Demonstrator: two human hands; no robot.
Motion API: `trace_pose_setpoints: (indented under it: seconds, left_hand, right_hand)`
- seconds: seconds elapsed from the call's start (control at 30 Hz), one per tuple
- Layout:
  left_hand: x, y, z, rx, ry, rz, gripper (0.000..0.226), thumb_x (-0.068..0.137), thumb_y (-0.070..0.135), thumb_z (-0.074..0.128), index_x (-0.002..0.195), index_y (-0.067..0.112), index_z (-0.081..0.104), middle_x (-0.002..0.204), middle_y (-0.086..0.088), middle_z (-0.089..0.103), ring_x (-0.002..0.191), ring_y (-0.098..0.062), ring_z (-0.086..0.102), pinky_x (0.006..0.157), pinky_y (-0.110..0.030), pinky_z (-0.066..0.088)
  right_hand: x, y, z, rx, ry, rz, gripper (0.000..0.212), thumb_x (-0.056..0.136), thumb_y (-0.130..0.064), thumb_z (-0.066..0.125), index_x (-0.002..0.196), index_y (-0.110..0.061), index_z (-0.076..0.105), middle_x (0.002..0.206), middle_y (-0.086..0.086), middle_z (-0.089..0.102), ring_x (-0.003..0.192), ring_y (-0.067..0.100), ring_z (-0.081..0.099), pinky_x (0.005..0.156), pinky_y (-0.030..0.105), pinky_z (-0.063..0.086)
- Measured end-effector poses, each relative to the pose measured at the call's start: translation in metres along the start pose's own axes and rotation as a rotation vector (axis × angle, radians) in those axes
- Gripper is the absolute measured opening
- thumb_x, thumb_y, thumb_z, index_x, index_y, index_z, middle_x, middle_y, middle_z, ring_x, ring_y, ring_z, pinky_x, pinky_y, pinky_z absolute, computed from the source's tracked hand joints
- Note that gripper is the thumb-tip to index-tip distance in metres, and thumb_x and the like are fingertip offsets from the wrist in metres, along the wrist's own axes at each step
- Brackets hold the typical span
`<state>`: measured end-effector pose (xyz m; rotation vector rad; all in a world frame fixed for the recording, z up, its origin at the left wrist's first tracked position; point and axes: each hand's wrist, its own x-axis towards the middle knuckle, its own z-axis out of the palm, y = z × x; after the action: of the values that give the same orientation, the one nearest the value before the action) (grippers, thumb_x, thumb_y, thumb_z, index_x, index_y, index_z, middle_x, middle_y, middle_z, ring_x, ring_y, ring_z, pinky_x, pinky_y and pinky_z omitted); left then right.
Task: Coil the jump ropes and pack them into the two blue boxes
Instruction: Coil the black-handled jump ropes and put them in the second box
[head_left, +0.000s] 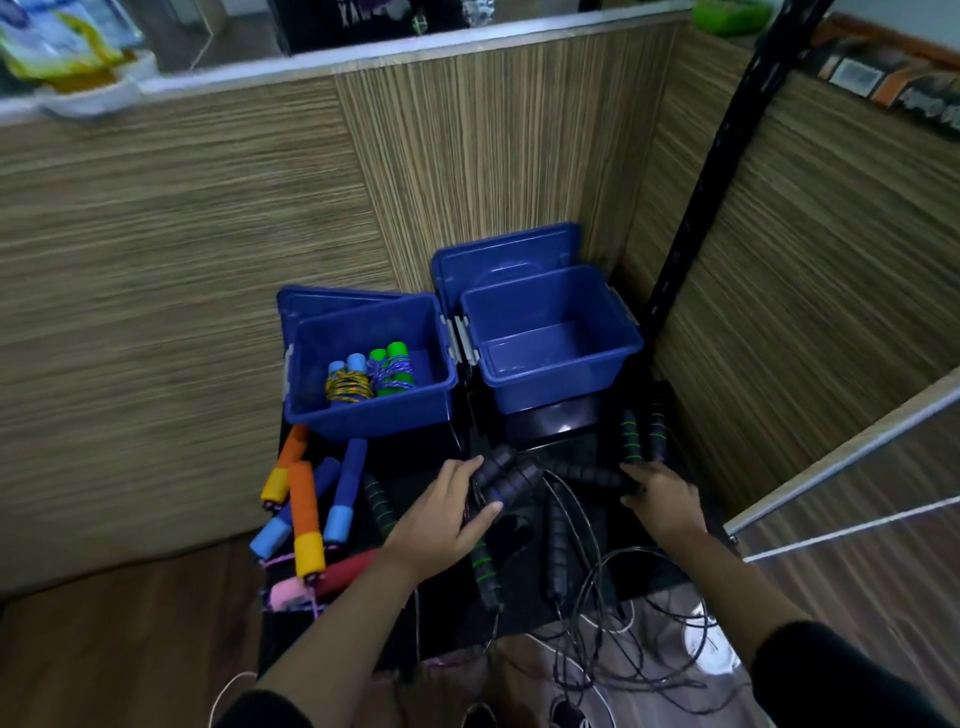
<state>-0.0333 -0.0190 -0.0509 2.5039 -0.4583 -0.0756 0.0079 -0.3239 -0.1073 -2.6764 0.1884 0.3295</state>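
Note:
Two open blue boxes stand side by side on a black surface. The left box (311, 405) holds two coiled ropes, one with light-blue handles (347, 379) and one with green handles (392, 370). The right box (561, 387) has nothing inside. My left hand (441, 512) grips a pair of dark handles (501, 475) with a blue band. My right hand (662, 501) touches another dark handle (592, 474) lying flat. Thin black cords (597, 613) trail from the handles toward the floor.
Loose ropes with orange-yellow (304, 519), blue (345, 491) and red-pink (332, 574) foam handles lie at the left. Black handles with green bands (631, 434) lie right of the boxes. Blue lids (506, 254) lean behind the boxes. Wood-patterned panels surround the spot; a black post (696, 208) rises at right.

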Motion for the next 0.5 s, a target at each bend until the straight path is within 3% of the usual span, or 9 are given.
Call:
trace_pose_setpoints:
  seconds: [0.1, 0.17, 0.23, 0.37, 0.5]
  left_hand:
    - [0.002, 0.003, 0.001, -0.019, 0.016, -0.018, 0.076, 0.091, 0.065, 0.03, 0.145, 0.012, 0.031, 0.132, 0.002, 0.039, 0.123, -0.014, 0.046, 0.1, -0.022, 0.036]
    - [0.004, 0.005, 0.002, -0.028, 0.03, -0.012, 0.077, 0.09, 0.067, 0.029, 0.144, 0.012, 0.032, 0.13, 0.003, 0.04, 0.122, -0.013, 0.046, 0.1, -0.024, 0.038]
    - [0.006, 0.008, 0.003, -0.027, 0.027, -0.01, 0.077, 0.09, 0.067, 0.029, 0.144, 0.012, 0.032, 0.13, 0.004, 0.039, 0.121, -0.012, 0.047, 0.098, -0.02, 0.037]
    - [0.01, 0.013, 0.008, -0.014, 0.021, 0.006, 0.081, 0.088, 0.07, 0.025, 0.143, 0.01, 0.033, 0.129, 0.0, 0.041, 0.121, -0.015, 0.047, 0.098, -0.016, 0.031]
    - [0.012, 0.019, 0.011, -0.025, 0.013, -0.009, 0.08, 0.087, 0.068, 0.027, 0.144, 0.012, 0.031, 0.13, 0.001, 0.04, 0.121, -0.015, 0.048, 0.098, -0.02, 0.035]
  right_hand:
    - [-0.006, 0.005, 0.001, -0.044, 0.107, -0.089, 0.056, 0.079, -0.011, 0.068, 0.133, -0.019, 0.053, 0.135, 0.007, 0.051, 0.124, 0.029, 0.048, 0.103, 0.043, 0.037]
    - [-0.013, 0.01, 0.003, -0.022, 0.251, -0.264, 0.058, 0.064, 0.005, 0.072, 0.12, -0.007, 0.063, 0.12, 0.016, 0.06, 0.107, 0.038, 0.059, 0.091, 0.05, 0.048]
    - [-0.027, 0.012, 0.004, 0.005, 0.288, -0.405, 0.05, 0.059, 0.008, 0.07, 0.108, -0.006, 0.068, 0.107, 0.014, 0.064, 0.093, 0.035, 0.063, 0.079, 0.045, 0.054]
    - [-0.057, 0.009, 0.012, 0.096, 0.096, -0.512, 0.029, 0.075, -0.015, 0.056, 0.103, -0.015, 0.065, 0.102, 0.0, 0.057, 0.09, 0.018, 0.058, 0.077, 0.025, 0.047]
    - [-0.074, 0.009, 0.019, 0.1, -0.265, -0.415, 0.05, 0.077, -0.023, 0.062, 0.126, -0.018, 0.051, 0.112, -0.001, 0.053, 0.098, 0.007, 0.05, 0.083, 0.012, 0.037]
